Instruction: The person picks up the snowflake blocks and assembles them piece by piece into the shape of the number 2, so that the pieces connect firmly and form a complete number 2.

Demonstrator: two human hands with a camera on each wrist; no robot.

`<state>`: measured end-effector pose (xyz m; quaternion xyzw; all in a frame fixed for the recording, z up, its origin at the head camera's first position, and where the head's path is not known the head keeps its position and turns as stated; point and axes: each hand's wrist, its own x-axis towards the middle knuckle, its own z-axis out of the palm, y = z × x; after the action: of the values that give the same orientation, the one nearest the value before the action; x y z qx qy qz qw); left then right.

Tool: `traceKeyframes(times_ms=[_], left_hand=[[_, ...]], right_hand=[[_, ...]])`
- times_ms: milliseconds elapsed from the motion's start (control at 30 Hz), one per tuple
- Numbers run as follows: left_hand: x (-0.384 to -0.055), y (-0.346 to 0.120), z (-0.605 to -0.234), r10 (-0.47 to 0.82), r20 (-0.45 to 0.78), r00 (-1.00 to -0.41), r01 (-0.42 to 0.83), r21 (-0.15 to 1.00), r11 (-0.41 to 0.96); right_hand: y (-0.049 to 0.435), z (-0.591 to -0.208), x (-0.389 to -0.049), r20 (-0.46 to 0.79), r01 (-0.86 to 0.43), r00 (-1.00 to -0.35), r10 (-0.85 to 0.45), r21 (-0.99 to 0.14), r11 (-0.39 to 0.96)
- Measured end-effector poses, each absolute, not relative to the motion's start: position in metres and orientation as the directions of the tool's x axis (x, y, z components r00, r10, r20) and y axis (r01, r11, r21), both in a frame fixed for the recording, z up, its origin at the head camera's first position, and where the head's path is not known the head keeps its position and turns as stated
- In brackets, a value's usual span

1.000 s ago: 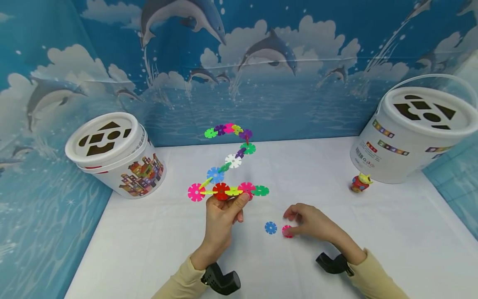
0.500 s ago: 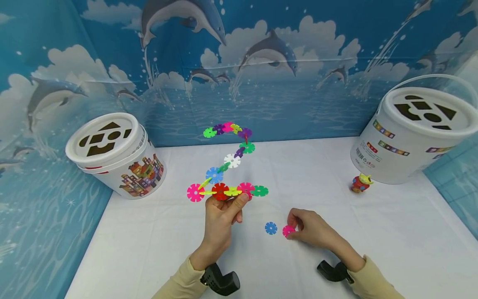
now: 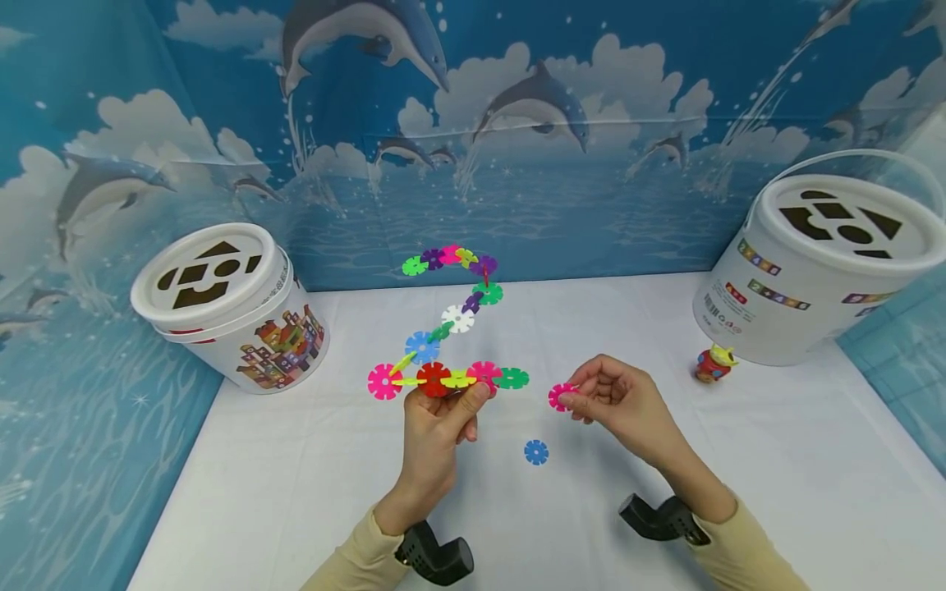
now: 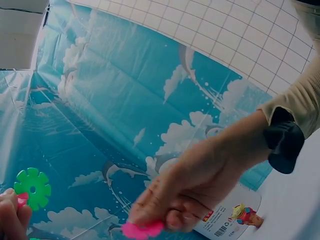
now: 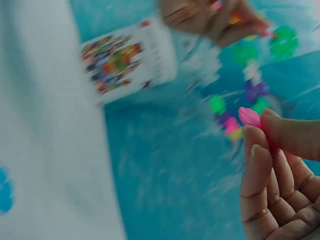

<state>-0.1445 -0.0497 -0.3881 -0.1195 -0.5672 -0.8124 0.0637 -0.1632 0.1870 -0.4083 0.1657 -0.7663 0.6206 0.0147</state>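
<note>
My left hand grips a zigzag chain of colourful snowflake discs by its near row, thumb over a pink disc. That row ends on the right in a green disc, seen face-on as a green notched disc in the left wrist view. My right hand pinches a loose pink snowflake disc between thumb and fingers, raised a short way right of the green end. In the right wrist view the pink disc shows edge-on at the fingertips. A blue snowflake disc lies on the table between the forearms.
A white bucket with a shape-cutout lid stands at the left. Another white bucket with a raised handle is at the right, a small toy figure in front of it. A dolphin-print cloth hangs behind the white table.
My right hand has picked the pink disc up off the table and carried it up and forward, toward the chain's green end. My left hand and the chain stay nearly still.
</note>
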Motion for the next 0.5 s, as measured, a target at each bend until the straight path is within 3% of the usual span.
traceKeyframes(times_ms=[267, 500], left_hand=[[-0.144, -0.050, -0.388, 0.028, 0.252, -0.967, 0.226, 0.907, -0.355], [-0.145, -0.050, -0.387, 0.036, 0.264, -0.964, 0.235, 0.906, -0.351]], right_hand=[[0.170, -0.361, -0.157, 0.394, -0.386, -0.892, -0.222, -0.919, -0.081], [0.163, -0.353, -0.156, 0.462, -0.453, -0.862, -0.210, -0.887, -0.092]])
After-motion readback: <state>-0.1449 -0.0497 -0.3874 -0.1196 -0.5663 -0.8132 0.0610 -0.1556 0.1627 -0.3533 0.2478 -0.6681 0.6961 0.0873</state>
